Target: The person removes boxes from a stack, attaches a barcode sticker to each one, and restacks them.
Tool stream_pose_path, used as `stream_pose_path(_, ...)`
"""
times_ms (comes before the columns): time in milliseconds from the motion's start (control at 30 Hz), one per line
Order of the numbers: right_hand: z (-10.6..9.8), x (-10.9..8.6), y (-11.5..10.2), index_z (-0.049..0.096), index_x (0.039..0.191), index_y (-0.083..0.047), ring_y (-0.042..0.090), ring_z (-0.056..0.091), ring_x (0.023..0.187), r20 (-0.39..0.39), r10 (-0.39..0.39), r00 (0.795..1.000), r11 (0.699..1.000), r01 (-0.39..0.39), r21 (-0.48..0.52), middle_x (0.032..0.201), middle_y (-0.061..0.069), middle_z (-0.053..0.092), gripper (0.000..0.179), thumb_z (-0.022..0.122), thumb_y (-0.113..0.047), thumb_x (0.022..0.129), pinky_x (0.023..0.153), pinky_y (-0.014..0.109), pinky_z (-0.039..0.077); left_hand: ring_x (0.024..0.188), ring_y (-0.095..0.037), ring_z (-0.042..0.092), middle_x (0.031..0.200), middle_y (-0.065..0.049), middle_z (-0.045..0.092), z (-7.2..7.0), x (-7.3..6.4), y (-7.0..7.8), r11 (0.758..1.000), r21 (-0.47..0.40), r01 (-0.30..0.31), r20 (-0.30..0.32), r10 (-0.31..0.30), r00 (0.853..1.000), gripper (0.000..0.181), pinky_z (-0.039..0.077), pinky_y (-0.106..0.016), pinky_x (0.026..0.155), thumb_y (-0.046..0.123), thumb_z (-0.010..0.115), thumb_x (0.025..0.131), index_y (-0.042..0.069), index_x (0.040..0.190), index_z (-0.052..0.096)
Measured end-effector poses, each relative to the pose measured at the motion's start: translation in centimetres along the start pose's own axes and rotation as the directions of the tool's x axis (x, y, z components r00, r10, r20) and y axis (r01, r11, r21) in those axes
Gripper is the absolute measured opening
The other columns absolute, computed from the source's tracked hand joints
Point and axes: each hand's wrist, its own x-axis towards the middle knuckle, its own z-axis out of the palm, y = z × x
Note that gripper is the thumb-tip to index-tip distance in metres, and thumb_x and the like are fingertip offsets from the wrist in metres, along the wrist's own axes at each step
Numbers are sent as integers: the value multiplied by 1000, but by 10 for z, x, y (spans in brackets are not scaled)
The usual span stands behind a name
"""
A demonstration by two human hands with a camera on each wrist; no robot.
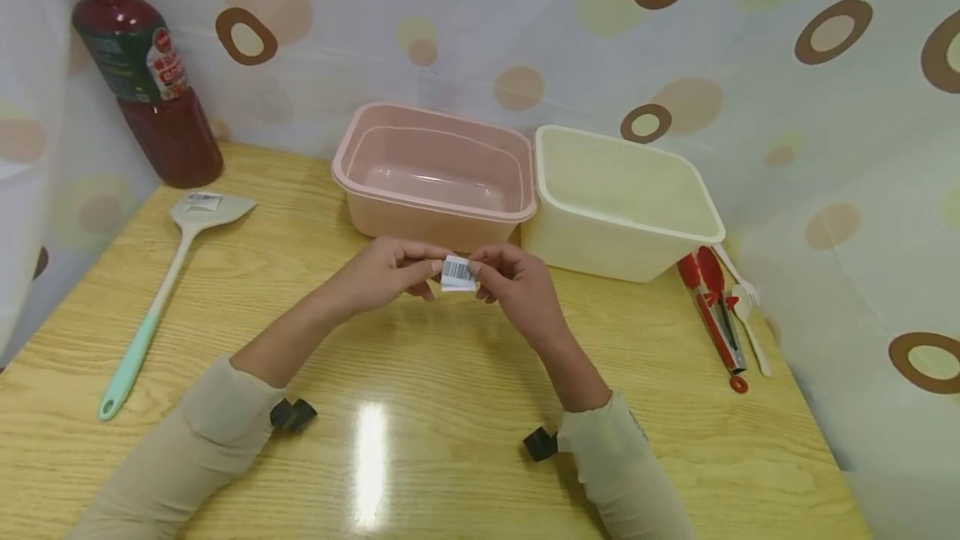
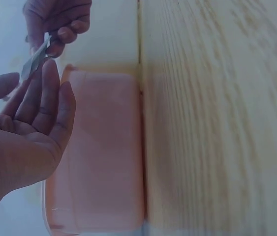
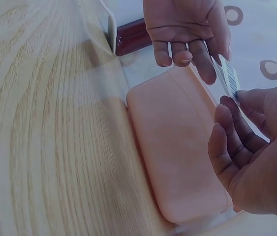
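A small white barcode label (image 1: 457, 272), which looks folded, is held up between both hands in front of the pink tub (image 1: 435, 227). My left hand (image 1: 382, 275) pinches its left edge with thumb and forefinger; the other fingers reach out loosely. On the opposite edge, my right hand (image 1: 517, 286) grips the label between thumb and forefinger. From the right wrist, the label (image 3: 229, 78) appears nearly edge-on, with the right thumb pressed on its near end. The left wrist view also shows the label (image 2: 36, 59) as a thin strip between the hands.
Beside the pink tub stands a cream tub (image 1: 600, 248). At right lie red-handled tongs (image 1: 712, 315), a pale spoon (image 1: 746, 315) and a fork (image 1: 738, 273). A spatula (image 1: 168, 273) with a label on its blade lies left, near a red sauce bottle (image 1: 165, 123).
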Motion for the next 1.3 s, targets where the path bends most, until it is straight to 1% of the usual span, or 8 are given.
stream_pose_path(167, -2, 1, -2, 71, 102, -4, 19, 62, 64, 0, 9, 1000, 1000, -9, 5, 75, 3, 65, 12, 68, -14, 97, 60, 28, 54, 84, -22, 73, 123, -18, 71, 0, 2, -1, 1000, 1, -15, 16, 15, 1000, 35, 62, -35, 86, 16, 59, 104, 3, 136, 64)
stream_pose_path(267, -2, 1, -3, 71, 103, -4, 16, 62, 63, 5, 5, 1000, 1000, -5, 8, 76, 2, 65, 12, 68, -14, 97, 60, 27, 54, 85, -21, 73, 123, -18, 71, 0, 2, 1, 1000, 5, -17, 23, 16, 1000, 36, 61, -39, 88, 15, 59, 103, 1, 136, 63)
stream_pose_path(500, -4, 2, -2, 69, 104, -2, 13, 61, 61, 6, -2, 1000, 999, 2, 35, 73, 1, 62, 13, 66, -14, 98, 58, 26, 53, 91, -33, 73, 119, -20, 72, -2, 2, 3, 999, 5, -31, 39, 31, 999, 36, 60, -46, 90, 16, 54, 106, 1, 138, 62)
stream_pose_path(667, -1, 1, -1, 69, 103, -1, 13, 60, 61, 11, -5, 1000, 999, 5, 46, 74, 1, 62, 14, 67, -14, 98, 58, 25, 53, 87, -25, 74, 121, -19, 72, -1, 4, 2, 999, 34, -8, 11, 8, 1000, 34, 60, -45, 90, 12, 58, 103, 0, 134, 64)
stream_pose_path(967, 2, -1, -2, 70, 102, -3, 15, 59, 65, 36, -3, 999, 999, 2, 32, 85, 16, 64, 14, 67, -15, 98, 59, 27, 53, 83, -23, 73, 114, -17, 75, 1, 2, 0, 997, 60, 39, -48, -37, 998, 27, 59, -48, 87, 10, 60, 101, 0, 124, 71)
stream_pose_path(1100, 3, -2, -2, 70, 102, -2, 16, 59, 66, 40, -5, 999, 1000, 4, 19, 91, 23, 64, 13, 67, -15, 98, 59, 24, 52, 86, -29, 74, 112, -17, 76, 2, 1, -1, 996, 76, 47, -50, -43, 998, 26, 59, -49, 87, 10, 60, 100, -1, 121, 72)
stream_pose_path(1167, 3, -2, -2, 70, 102, -3, 19, 60, 67, 42, -7, 999, 1000, 7, 8, 92, 22, 64, 13, 67, -15, 98, 59, 24, 53, 87, -31, 74, 111, -16, 76, 2, 1, -2, 995, 89, 48, -49, -44, 998, 26, 59, -48, 86, 11, 60, 100, 0, 120, 73)
stream_pose_path(1300, 2, -2, -2, 71, 102, -3, 34, 63, 74, 49, -11, 999, 1000, 12, -12, 91, 12, 66, 13, 66, -15, 99, 60, 28, 54, 88, -34, 74, 110, -15, 77, 3, 1, -6, 993, 105, 54, -45, -49, 998, 25, 59, -49, 84, 12, 60, 100, 1, 118, 74)
